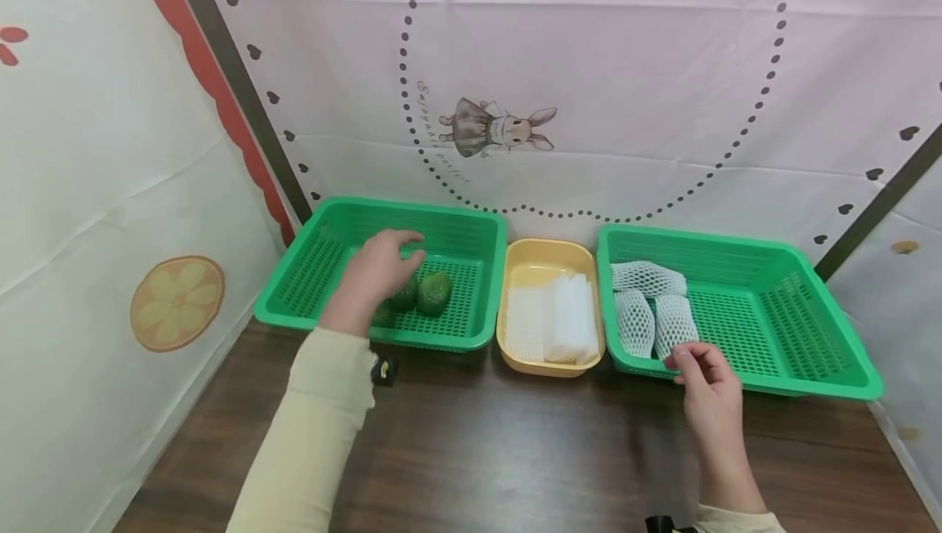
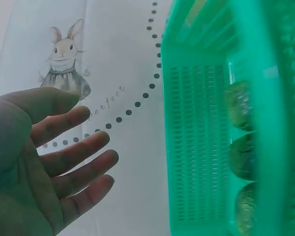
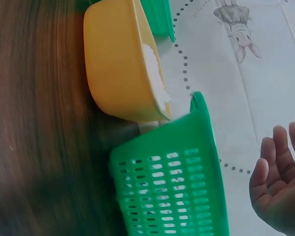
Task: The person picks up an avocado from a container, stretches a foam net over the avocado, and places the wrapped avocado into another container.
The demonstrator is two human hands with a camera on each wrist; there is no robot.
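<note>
My left hand [image 1: 379, 267] hovers over the left green basket [image 1: 412, 210], its fingers loosely bent and holding nothing. Below it lie dark green, rough-skinned fruits [image 1: 434, 293], probably avocados; the left wrist view shows three such fruits [image 2: 240, 105] in a row. At the front rim of the right green basket [image 1: 736, 245] is my right hand [image 1: 710, 394], with relaxed fingers and nothing seen in them. Close to its fingertips, three bundles in white foam netting [image 1: 673, 320] sit in that basket's left end. What the netting covers is hidden.
Between the baskets stands a yellow tub [image 1: 548, 248] with a stack of flat white foam net sleeves [image 1: 568, 320]. All three containers are on a dark wooden table [image 1: 515, 451], against a printed cloth wall [image 1: 603, 67]. Another cloth wall [image 1: 96, 190] borders the left side.
</note>
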